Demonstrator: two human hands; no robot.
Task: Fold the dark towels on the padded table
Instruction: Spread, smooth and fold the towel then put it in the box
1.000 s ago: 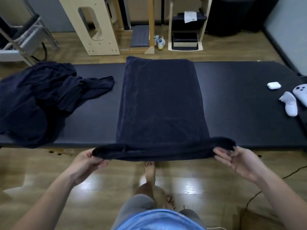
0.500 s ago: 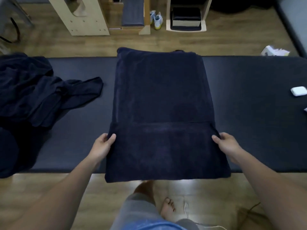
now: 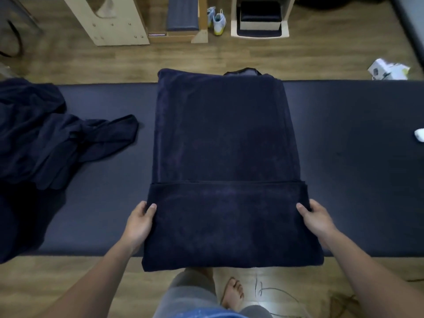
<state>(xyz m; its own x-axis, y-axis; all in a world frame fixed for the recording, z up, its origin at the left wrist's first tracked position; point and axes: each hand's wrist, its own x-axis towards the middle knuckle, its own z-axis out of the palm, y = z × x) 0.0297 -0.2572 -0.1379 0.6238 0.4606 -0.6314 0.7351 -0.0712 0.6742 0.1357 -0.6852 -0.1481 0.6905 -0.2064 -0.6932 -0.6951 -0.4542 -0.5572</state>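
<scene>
Across the padded counter [image 3: 348, 180] lies a dark towel [image 3: 224, 138], its long axis running from the near edge to the far edge, with the near end folded up over itself. The left hand [image 3: 138, 226] and right hand [image 3: 316, 221] each pinch a side of that folded band. More dark towels [image 3: 46, 138] lie heaped at left.

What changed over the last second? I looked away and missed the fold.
The near end of the spread towel, bunched below the table edge a second ago, has been carried up and laid over it as a flap. The left hand and right hand now grip that flap's side edges. The crumpled towel pile and padded table stayed put.
</scene>
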